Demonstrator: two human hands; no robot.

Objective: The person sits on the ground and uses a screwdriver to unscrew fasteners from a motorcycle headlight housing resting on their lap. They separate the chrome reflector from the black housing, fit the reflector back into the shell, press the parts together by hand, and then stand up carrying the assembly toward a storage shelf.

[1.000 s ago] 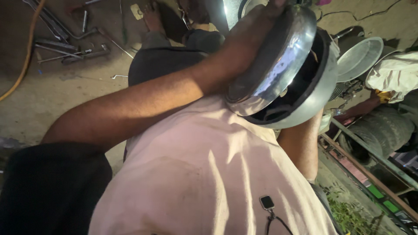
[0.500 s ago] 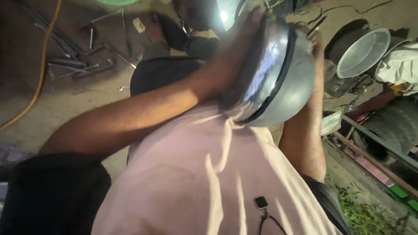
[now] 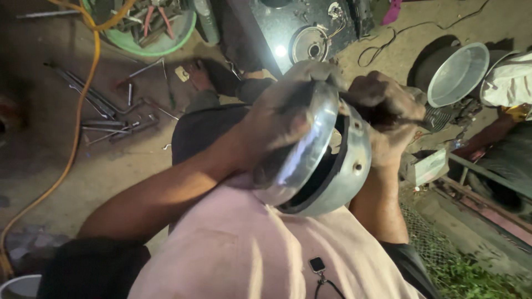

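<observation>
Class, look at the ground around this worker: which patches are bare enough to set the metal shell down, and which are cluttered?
Bare dirt lies between the yellow hose and the worker's left arm, below the loose rods. Crowded: the green tool basin and rods at top left, and the right side by the metal bowl and grating.
</observation>
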